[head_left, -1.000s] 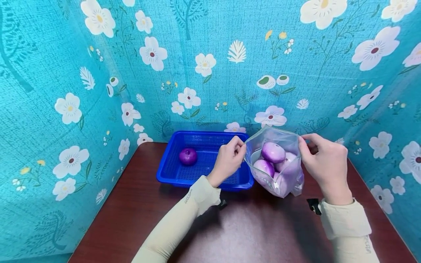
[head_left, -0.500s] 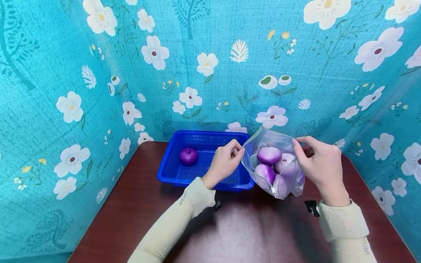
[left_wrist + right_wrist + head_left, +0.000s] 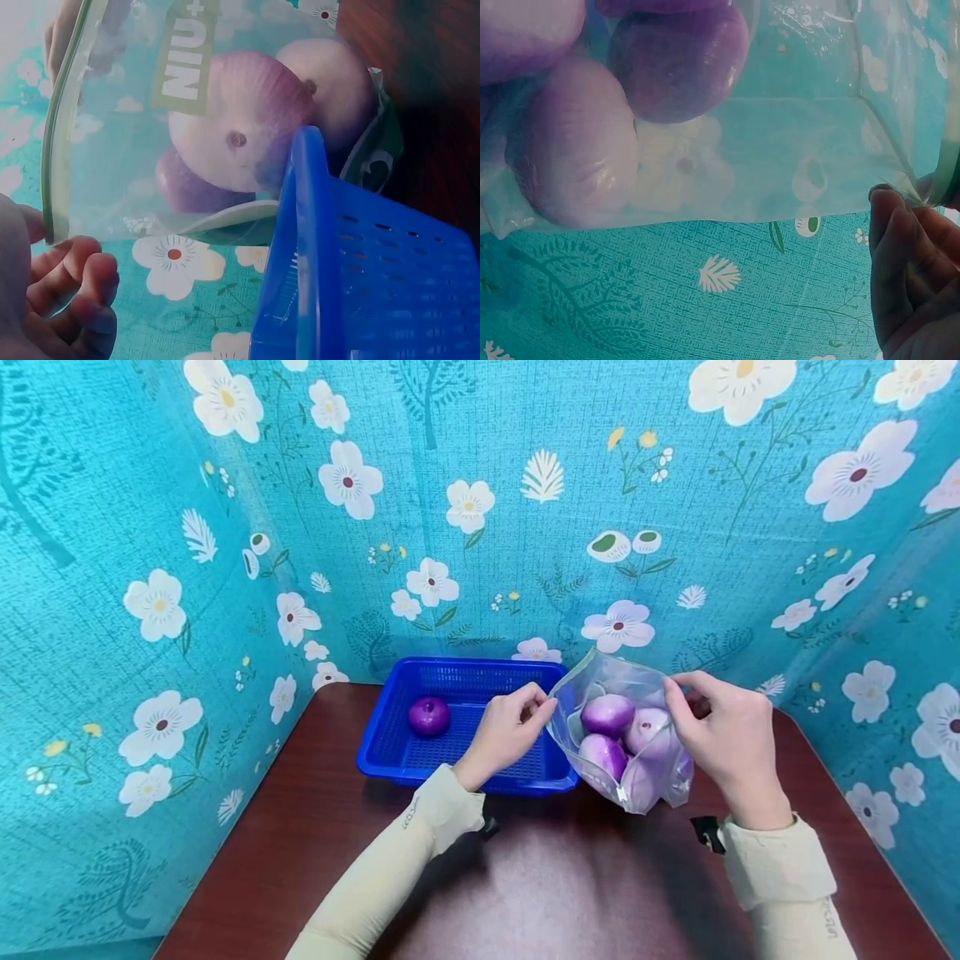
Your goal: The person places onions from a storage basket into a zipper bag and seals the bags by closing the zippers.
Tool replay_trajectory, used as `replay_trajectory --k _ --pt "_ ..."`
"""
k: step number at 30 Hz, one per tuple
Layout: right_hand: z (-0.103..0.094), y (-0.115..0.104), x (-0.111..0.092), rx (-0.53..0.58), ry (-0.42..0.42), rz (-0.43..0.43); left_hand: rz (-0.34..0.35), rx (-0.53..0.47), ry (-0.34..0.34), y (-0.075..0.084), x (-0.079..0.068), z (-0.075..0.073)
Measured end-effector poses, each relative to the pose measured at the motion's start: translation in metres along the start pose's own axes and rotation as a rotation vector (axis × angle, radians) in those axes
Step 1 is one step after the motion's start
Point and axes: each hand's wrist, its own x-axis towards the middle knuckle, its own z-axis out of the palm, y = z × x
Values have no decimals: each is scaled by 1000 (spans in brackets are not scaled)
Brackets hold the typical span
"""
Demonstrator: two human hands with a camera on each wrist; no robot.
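Observation:
A clear zip bag (image 3: 622, 672) with several purple onions (image 3: 607, 716) in it stands with its mouth spread wide. My left hand (image 3: 504, 731) pinches the left corner of the bag's rim, above the right part of the blue basket. On the other side my right hand (image 3: 731, 739) pinches the opposite corner between thumb and fingers. Through the plastic, the left wrist view shows pale purple onions (image 3: 240, 120) and white lettering. In the right wrist view, fingertips (image 3: 889, 217) squeeze the gathered bag edge. One more onion (image 3: 429, 717) lies in the basket's left half.
The blue perforated basket (image 3: 375, 770) sits at the back of the dark brown table (image 3: 555, 877), directly left of the bag. A turquoise flowered cloth (image 3: 480, 568) hangs behind and along both sides.
Both hands have shifted slightly left and down with the bag's mouth. The bag tilts a little more toward the left, and the onions inside have settled slightly. The basket and its onion stay put.

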Motion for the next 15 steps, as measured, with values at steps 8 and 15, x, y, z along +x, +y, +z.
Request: replay_trajectory --k 8,15 --pt "2 -2 -1 12 2 3 -100 172 -97 -21 2 -34" --pt "2 -2 -3 16 6 7 -317 379 -122 -68 18 -89"
